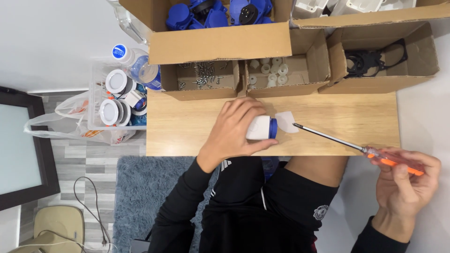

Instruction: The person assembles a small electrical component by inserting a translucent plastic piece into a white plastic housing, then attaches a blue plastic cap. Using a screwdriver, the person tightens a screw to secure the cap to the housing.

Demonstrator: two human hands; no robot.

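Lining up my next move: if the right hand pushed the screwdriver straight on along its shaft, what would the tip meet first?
Probably the small white flap by the tip of the screwdriver that the right hand holds, then the white-and-blue socket under the left hand. Height above the board is unclear.

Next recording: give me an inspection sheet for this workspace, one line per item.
Surface: wooden board, bare at its left end.
Job's things: white and blue socket housing on the board; orange-handled screwdriver, tip near the housing.
Clutter: cardboard boxes holding screws, white caps, black gaskets, blue parts.
Hands: left hand grips the housing; right hand holds the screwdriver handle in its fingers.
Cables: black cord on the floor.
Surroundings: clear bin with round fittings, water bottle, plastic bag, grey rug.
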